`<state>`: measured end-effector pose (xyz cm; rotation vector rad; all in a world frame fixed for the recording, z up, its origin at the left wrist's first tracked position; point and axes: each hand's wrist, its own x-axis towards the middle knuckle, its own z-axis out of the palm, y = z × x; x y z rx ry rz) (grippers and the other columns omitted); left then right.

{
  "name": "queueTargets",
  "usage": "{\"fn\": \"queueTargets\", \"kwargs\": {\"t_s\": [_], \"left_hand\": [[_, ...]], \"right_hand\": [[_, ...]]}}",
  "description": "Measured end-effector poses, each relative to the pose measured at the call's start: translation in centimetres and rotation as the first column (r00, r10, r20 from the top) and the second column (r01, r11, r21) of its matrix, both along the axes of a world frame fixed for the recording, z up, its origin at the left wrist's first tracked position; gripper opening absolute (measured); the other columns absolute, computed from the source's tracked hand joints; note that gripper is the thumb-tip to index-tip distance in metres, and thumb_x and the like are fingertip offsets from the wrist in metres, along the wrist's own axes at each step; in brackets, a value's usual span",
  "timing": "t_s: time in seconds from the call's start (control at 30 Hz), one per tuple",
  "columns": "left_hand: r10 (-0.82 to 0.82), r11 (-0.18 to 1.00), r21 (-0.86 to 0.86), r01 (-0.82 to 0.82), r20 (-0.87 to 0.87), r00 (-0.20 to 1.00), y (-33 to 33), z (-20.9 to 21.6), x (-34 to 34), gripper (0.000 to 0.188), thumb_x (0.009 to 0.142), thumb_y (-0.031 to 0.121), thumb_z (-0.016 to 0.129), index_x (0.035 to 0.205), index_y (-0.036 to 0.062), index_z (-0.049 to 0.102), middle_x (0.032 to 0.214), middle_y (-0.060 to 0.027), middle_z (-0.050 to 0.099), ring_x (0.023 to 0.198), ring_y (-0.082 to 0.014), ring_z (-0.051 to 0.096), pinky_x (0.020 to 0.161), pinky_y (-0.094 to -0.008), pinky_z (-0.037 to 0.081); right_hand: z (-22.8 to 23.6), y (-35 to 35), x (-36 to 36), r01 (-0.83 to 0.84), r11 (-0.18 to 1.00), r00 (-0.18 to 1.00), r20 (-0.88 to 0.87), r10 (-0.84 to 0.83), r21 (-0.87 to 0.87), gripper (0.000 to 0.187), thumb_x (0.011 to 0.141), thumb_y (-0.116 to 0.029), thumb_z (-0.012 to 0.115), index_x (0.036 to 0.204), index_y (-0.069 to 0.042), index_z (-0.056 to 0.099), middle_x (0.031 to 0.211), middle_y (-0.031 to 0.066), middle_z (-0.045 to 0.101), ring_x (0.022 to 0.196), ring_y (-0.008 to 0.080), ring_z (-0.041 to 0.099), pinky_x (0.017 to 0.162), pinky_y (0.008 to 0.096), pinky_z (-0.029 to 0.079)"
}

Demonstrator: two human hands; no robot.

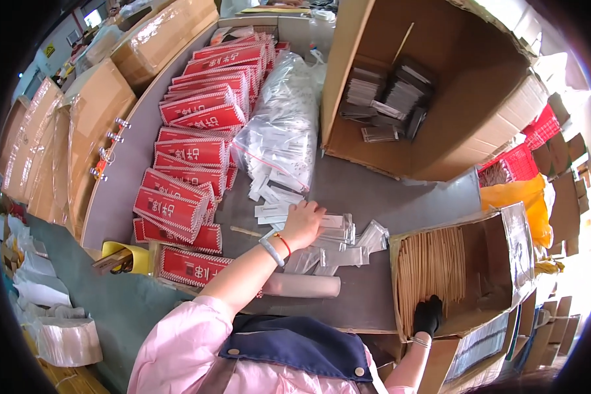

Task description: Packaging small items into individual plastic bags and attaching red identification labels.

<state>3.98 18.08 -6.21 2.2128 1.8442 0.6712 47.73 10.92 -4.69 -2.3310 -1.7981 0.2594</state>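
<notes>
My bare left hand (301, 224), with a red string and a pale bangle at the wrist, is over a loose spread of small clear packets (345, 256). Its fingers curl down onto the packets at the hand's edge, and the fingertips are partly hidden. On the right, my right hand (428, 316) wears a black glove and reaches into an open cardboard box (492, 276). Thin wooden sticks (433, 266) lie side by side in that box. The gloved fingers are bunched at the sticks' near ends; their grip is partly hidden.
Red printed paper sleeves (194, 154) lie in overlapping rows at left. Beside them rests a large clear bag (282, 125) of packets. A tall carton (433, 98) with dark packets inside stands at the back right. A pale roll (302, 285) and a yellow holder (134, 258) are near the front edge.
</notes>
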Motion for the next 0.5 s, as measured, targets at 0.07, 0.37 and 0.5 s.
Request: {"fn": "queueTargets", "kwargs": {"t_s": [0.07,0.37,0.5], "left_hand": [[0.09,0.973,-0.209,-0.101,-0.059,0.994,0.8,0.3,0.2,0.045,0.071,0.026,0.081,0.111,0.0127,0.065,0.109,-0.0088,0.058,0.11,-0.0303,0.053,0.087,-0.048,0.043],[-0.003,0.945,-0.292,0.147,0.442,0.897,-3.9,4.7,-0.5,0.027,0.076,0.017,0.077,0.094,0.0041,0.063,0.082,-0.0151,0.068,0.074,-0.0329,0.067,0.067,-0.0396,0.052],[-0.139,0.904,-0.378,0.199,0.18,0.974,-11.9,5.7,-2.6,0.026,0.071,0.018,0.079,0.094,0.012,0.068,0.09,-0.0085,0.066,0.088,-0.0287,0.063,0.077,-0.0418,0.047]], "right_hand": [[1.0,0.9,-0.5,0.131,0.975,0.991,0.062,-0.122,-0.179,0.025,0.077,-0.018,0.056,0.096,-0.003,0.063,0.101,0.0217,0.064,0.101,0.0396,0.061,0.086,0.048,0.049],[0.2,0.4,0.0,0.093,0.992,0.996,-0.004,-0.094,-0.09,0.028,0.088,-0.012,0.055,0.112,0.0,0.057,0.113,0.0219,0.059,0.109,0.0373,0.058,0.091,0.044,0.048],[3.1,0.3,0.7,0.275,0.961,0.861,-0.451,-0.235,0.025,0.006,0.098,-0.01,0.05,0.099,-0.004,0.052,0.081,0.0014,0.051,0.074,0.0199,0.053,0.066,0.0317,0.043]]}}
